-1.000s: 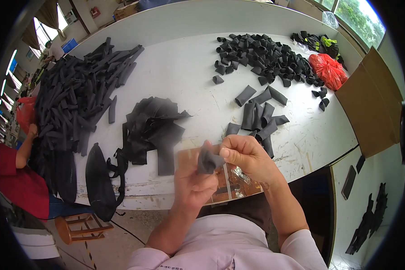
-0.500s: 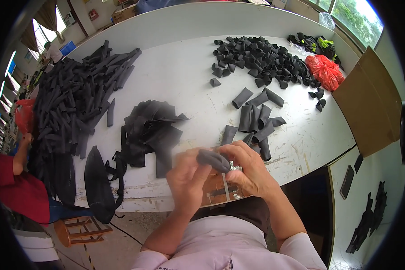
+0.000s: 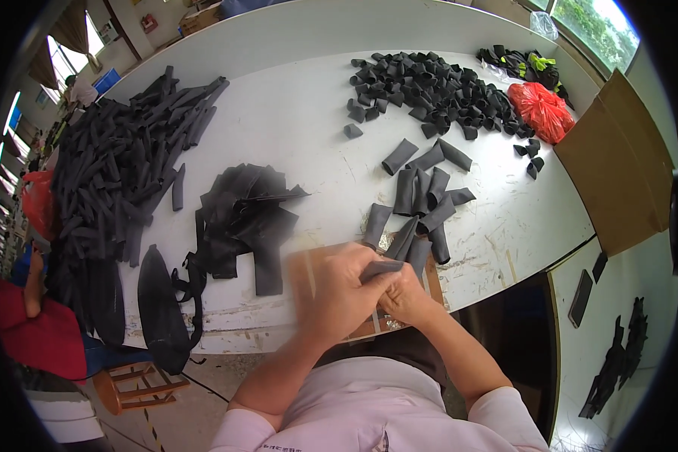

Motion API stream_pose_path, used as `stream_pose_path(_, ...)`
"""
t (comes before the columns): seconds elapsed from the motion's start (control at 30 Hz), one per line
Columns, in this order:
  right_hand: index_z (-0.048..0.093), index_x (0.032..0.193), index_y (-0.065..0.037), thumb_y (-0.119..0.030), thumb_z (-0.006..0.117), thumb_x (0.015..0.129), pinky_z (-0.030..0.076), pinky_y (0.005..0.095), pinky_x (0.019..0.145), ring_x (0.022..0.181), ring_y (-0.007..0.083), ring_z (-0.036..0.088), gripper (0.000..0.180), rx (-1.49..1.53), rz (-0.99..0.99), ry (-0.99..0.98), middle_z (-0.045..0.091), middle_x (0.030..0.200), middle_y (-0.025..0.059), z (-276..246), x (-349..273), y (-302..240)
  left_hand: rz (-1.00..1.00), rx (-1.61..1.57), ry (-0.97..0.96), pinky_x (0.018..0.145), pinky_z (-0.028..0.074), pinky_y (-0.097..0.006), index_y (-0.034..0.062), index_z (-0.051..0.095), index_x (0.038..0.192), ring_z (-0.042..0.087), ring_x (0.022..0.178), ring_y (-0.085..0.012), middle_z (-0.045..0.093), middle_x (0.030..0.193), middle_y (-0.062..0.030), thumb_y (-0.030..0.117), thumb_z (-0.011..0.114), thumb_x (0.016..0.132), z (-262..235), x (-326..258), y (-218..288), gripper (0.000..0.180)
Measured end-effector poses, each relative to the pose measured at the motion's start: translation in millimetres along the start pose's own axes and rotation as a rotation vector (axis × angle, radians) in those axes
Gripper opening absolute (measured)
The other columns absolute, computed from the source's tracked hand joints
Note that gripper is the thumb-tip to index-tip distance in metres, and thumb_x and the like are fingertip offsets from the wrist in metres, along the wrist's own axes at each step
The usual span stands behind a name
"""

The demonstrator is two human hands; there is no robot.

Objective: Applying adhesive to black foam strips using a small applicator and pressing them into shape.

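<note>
Here, low in the frame's centre, the left hand [image 3: 339,290] and right hand [image 3: 407,297] are pinching one dark sleeve piece [image 3: 380,267] over the tabletop [image 3: 294,120] edge; a loosening grip could drop it floorward.

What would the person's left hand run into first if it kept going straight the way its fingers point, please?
The left hand, holding a dark sleeve with the right hand, points up and right. It would probably meet the cluster of grey sleeves on the table first; depth is unclear.
</note>
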State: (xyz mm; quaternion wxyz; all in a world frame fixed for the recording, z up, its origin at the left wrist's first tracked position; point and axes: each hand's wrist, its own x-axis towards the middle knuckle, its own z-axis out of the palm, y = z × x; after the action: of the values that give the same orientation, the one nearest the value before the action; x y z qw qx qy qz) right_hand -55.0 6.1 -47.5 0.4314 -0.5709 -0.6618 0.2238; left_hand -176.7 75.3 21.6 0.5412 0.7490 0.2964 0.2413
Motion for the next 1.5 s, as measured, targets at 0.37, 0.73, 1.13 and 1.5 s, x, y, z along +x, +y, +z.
stream_pose_path(0.37, 0.052, 0.079, -0.003, -0.024, 0.06, 0.072, 0.042, 0.0386, 0.054, 0.07, 0.0292, 0.052, 0.023, -0.221, -0.02, -0.041, 0.052, 0.07, 0.0108, -21, 21, -39, 0.326, -0.797, 0.193, 0.078, 0.041, -0.031, 0.0005, 0.056, 0.091, 0.053, 0.084, -0.018, 0.058, 0.087, -0.0119, 0.018, 0.055, 0.085, -7, -13, -2, 0.018)
stream_pose_path(0.73, 0.051, 0.063, -0.002, -0.023, 0.055, 0.082, 0.041, 0.0304, 0.047, 0.05, 0.0233, 0.05, 0.028, 0.191, 0.063, -0.066, 0.05, 0.055, 0.0089, -42, 38, -59, -0.008, 0.167, 0.826, 0.071, 0.041, -0.028, -0.0021, 0.054, 0.097, 0.052, 0.081, -0.0168, 0.057, 0.094, -0.0106, 0.009, 0.055, 0.082, -35, -23, -86, 0.019)
stream_pose_path(1.13, 0.056, 0.094, 0.001, -0.041, 0.053, 0.083, 0.044, 0.0212, 0.055, 0.068, 0.0111, 0.055, 0.043, 0.73, 0.701, -0.134, 0.058, 0.078, 0.006, 46, -20, -48, -0.342, -0.16, 0.261, 0.059, 0.043, -0.023, 0.0013, 0.057, 0.077, 0.052, 0.062, -0.0086, 0.056, 0.067, -0.0016, 0.008, 0.062, 0.075, -80, -45, -102, 0.008)
stream_pose_path(1.5, 0.059, 0.095, -0.004, -0.02, 0.059, 0.082, 0.044, 0.036, 0.08, 0.085, 0.0184, 0.058, 0.021, 1.666, 0.906, 0.09, 0.061, 0.093, 0.0079, 64, 9, -46, -0.309, -1.134, 0.233, 0.066, 0.046, -0.027, -0.0013, 0.046, 0.104, 0.056, 0.075, -0.0145, 0.058, 0.091, -0.0096, 0.014, 0.057, 0.078, -52, -86, -62, 0.033)
